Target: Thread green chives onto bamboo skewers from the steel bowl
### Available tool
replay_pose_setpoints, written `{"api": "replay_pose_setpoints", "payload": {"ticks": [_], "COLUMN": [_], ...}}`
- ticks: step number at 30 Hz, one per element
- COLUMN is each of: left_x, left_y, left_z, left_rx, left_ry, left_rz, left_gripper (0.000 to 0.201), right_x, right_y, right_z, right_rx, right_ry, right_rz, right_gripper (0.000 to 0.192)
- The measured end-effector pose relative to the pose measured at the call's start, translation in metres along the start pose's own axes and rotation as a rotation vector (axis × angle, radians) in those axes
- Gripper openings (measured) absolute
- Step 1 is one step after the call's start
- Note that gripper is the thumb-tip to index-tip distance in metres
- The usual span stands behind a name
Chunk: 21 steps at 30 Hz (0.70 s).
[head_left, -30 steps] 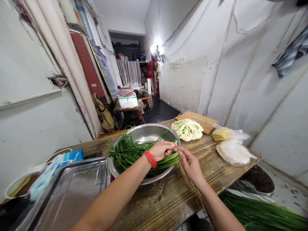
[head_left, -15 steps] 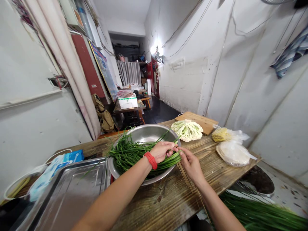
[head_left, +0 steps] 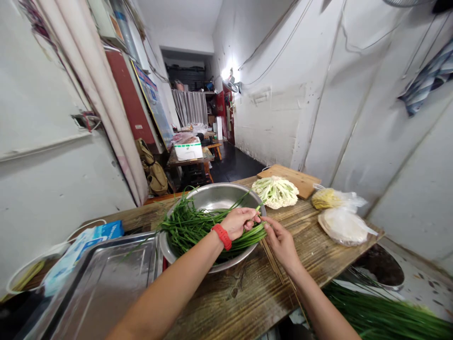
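Note:
A big steel bowl (head_left: 212, 194) on the wooden table (head_left: 247, 288) holds a bundle of long green chives (head_left: 191, 224). My left hand (head_left: 238, 221), with a red band at the wrist, pinches a few chive stems over the bowl's right rim. Close beside it, my right hand (head_left: 281, 243) is closed on the ends of the same stems, fingertips nearly touching the left. Thin bamboo skewers (head_left: 272, 262) lie on the table under my right hand.
A steel tray (head_left: 102, 288) and a blue packet (head_left: 83, 243) sit at the left. Cauliflower (head_left: 275, 191) rests by a wooden cutting board (head_left: 293, 175), with two plastic bags (head_left: 341, 215) at the right. More chives (head_left: 382, 314) lie below the table's right edge.
Almost nothing has moved. Both hands stay together over the bowl's rim, with only small finger movements on the chive stems.

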<state>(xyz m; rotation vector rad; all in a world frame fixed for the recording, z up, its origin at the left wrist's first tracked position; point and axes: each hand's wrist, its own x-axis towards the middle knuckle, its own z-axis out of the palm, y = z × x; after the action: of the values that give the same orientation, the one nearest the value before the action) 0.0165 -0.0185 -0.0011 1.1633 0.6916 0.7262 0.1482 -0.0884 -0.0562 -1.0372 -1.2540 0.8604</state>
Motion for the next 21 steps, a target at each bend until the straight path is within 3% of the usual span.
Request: {"api": "replay_pose_setpoints", "payload": {"ticks": [7, 11, 16, 21], "left_x": [0.000, -0.001, -0.002, -0.003], "left_y": [0.000, 0.003, 0.006, 0.011], "left_z": [0.000, 0.003, 0.003, -0.001], "left_rx": [-0.017, 0.018, 0.422, 0.856], "left_ry": [-0.016, 0.075, 0.243, 0.198], "left_rz": [-0.007, -0.008, 0.142, 0.316], "left_gripper": [0.025, 0.025, 0.023, 0.029], "right_x": [0.000, 0.001, 0.001, 0.002], "right_y": [0.000, 0.002, 0.000, -0.005], "right_z": [0.000, 0.000, -0.002, -0.005], "right_rx": [0.032, 0.003, -0.066, -0.118], "right_ry": [-0.021, -0.015, -0.004, -0.005], "right_rz": [0.000, -0.028, -0.065, -0.098], "right_gripper": [0.040, 0.040, 0.039, 0.035]}}
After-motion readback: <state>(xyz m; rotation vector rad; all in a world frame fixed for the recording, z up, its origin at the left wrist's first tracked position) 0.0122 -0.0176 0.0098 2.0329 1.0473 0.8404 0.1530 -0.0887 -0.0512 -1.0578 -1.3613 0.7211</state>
